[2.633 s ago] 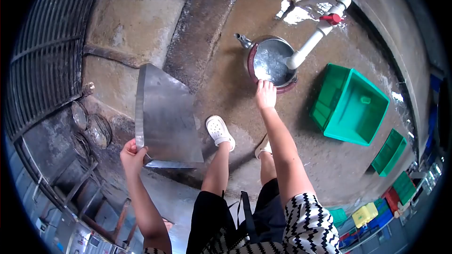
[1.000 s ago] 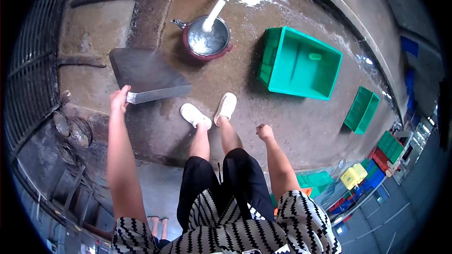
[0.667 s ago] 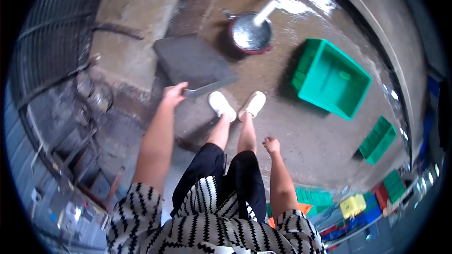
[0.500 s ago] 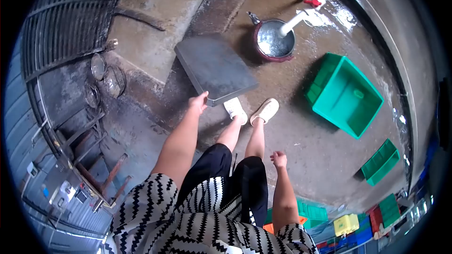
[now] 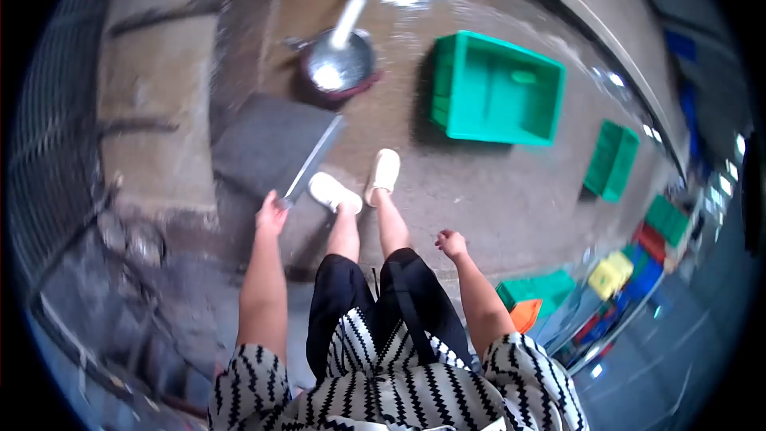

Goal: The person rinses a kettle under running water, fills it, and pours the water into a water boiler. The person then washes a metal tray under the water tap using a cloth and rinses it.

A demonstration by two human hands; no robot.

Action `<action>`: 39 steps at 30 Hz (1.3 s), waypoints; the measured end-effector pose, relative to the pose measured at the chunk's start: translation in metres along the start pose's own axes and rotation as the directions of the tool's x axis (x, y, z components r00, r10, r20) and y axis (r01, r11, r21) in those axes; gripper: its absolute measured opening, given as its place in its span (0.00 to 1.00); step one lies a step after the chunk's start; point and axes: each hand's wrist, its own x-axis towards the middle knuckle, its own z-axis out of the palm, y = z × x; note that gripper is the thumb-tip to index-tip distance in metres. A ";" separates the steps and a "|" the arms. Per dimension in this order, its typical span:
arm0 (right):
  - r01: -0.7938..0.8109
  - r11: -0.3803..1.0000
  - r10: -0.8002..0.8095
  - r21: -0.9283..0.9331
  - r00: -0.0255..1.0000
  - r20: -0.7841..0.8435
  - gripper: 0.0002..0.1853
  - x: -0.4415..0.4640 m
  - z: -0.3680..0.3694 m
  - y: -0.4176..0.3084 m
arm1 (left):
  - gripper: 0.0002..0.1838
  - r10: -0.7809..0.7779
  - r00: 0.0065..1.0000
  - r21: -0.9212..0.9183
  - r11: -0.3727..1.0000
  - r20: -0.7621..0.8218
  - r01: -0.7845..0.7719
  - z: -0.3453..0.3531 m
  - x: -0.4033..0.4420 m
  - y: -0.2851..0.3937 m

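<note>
My left hand (image 5: 272,214) is closed on the near corner of a flat grey metal panel (image 5: 267,140). The panel is broad and square-cornered, with a bright turned edge facing my feet. It is held low, left of my white clogs (image 5: 335,192); whether it touches the floor I cannot tell. My right hand (image 5: 452,244) hangs free in front of my right thigh, its fingers loosely bent and apart, with nothing in them.
Beyond the panel stands a round metal pot (image 5: 341,64) of water under a white pipe (image 5: 355,9) with a red valve. A large green crate (image 5: 499,92) and a smaller green crate (image 5: 611,161) lie to the right. The floor (image 5: 479,199) looks wet.
My view has turned to the right, so the pot and crates sit further left. The panel stays in my left hand and now appears tilted differently. My right hand remains free.
</note>
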 end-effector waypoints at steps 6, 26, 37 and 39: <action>-0.099 0.990 0.112 0.097 0.985 -0.131 0.14 -0.079 -0.011 0.104 | 0.12 0.190 0.974 0.031 0.980 0.120 -0.195 0.009 -0.040 0.078; -0.708 0.270 0.520 0.653 0.678 0.520 0.14 -0.334 0.321 0.376 | 0.17 0.269 0.960 0.816 0.535 0.082 -0.219 0.024 -0.243 0.044; -0.198 0.554 0.468 0.808 0.878 -0.106 0.12 -0.181 0.173 0.663 | 0.19 0.344 0.911 0.874 0.338 0.229 -0.348 0.111 -0.373 -0.282; -0.273 0.423 0.708 0.864 0.695 -0.127 0.20 -0.208 0.111 0.703 | 0.19 0.350 0.905 0.881 0.311 0.241 -0.356 0.122 -0.391 -0.324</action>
